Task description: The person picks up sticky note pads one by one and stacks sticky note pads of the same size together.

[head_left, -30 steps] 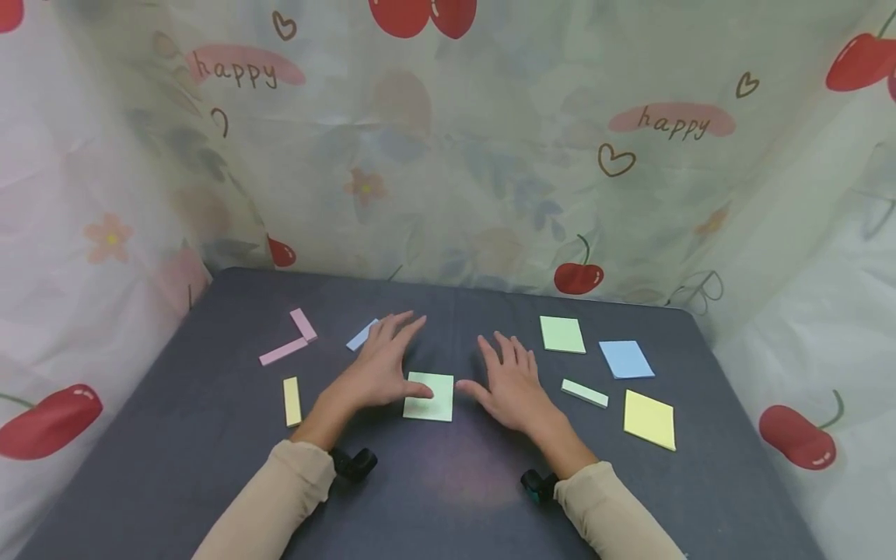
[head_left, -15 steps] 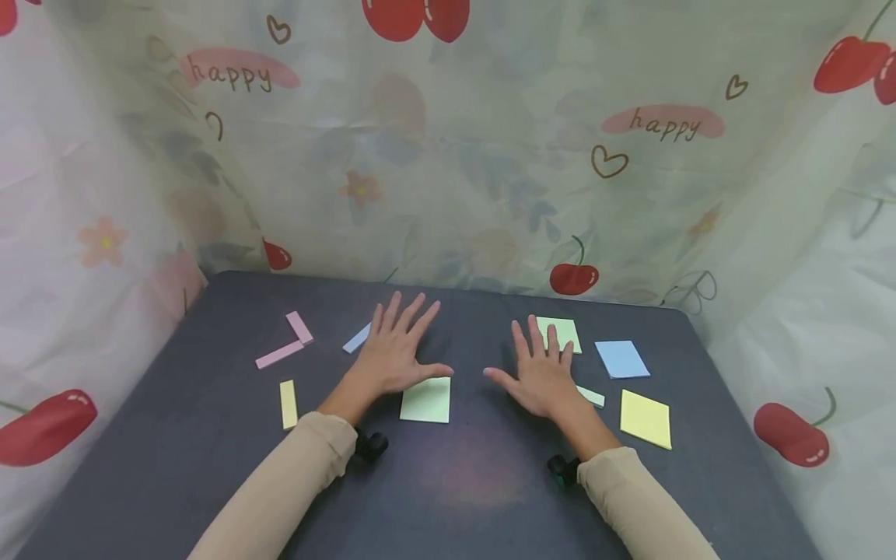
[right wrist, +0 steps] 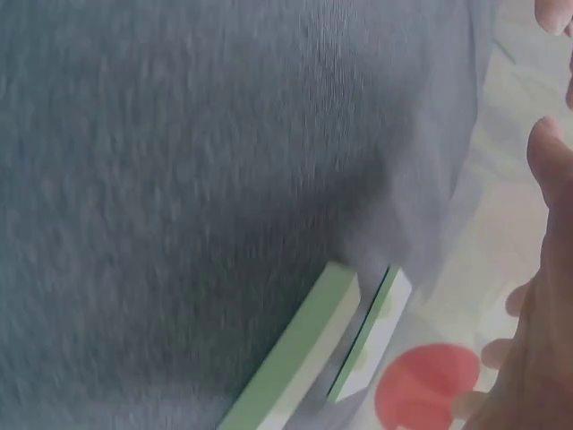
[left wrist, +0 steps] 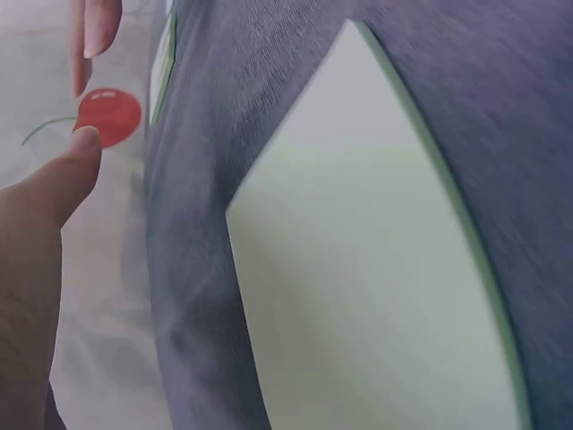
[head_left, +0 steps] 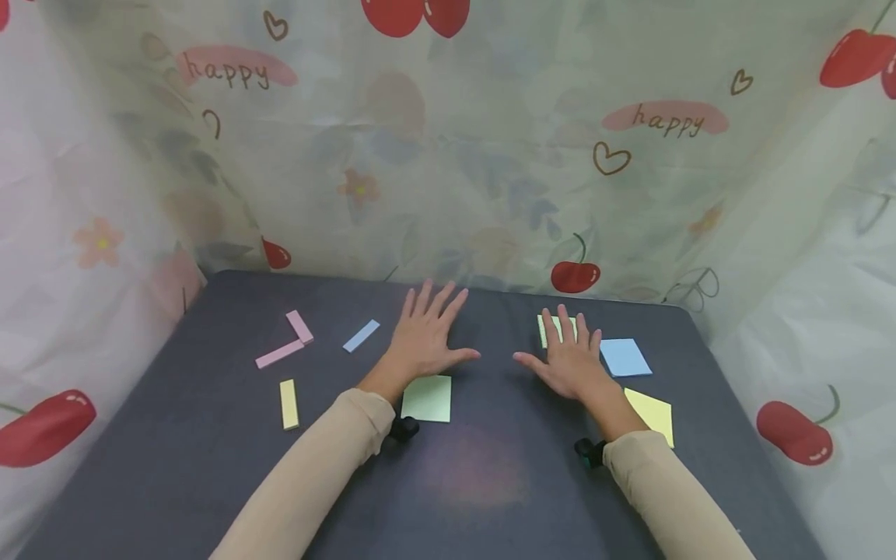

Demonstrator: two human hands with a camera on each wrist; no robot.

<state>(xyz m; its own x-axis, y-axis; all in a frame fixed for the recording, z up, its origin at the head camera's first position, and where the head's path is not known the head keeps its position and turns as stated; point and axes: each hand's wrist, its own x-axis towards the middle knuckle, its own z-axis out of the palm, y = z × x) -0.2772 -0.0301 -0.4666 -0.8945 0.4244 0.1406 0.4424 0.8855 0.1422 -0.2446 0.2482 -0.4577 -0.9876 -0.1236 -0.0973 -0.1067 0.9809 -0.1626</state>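
Observation:
My left hand (head_left: 430, 338), palm down with fingers spread, hovers beyond a square pale green sticky note pad (head_left: 427, 400); its wrist overlaps the pad's upper left corner. That pad fills much of the left wrist view, lying flat. My right hand (head_left: 570, 362), also spread, is held over the right side of the table. Its fingers partly cover a second green pad (right wrist: 372, 336) in the head view. A narrow green note strip (right wrist: 295, 354), hidden under this hand in the head view, shows in the right wrist view. Neither hand holds anything.
A blue square pad (head_left: 625, 358) and a yellow square pad (head_left: 651, 412) lie at the right. Two pink strips (head_left: 280, 355), a blue strip (head_left: 361, 336) and a yellow strip (head_left: 289, 404) lie at the left. A printed curtain (head_left: 455, 194) hangs behind the dark table (head_left: 476, 498).
Both hands have moved to the right and farther from the body, with fingers spreading. The left thumb has come off the middle green pad, and the blue strip is uncovered. The pads have stayed put.

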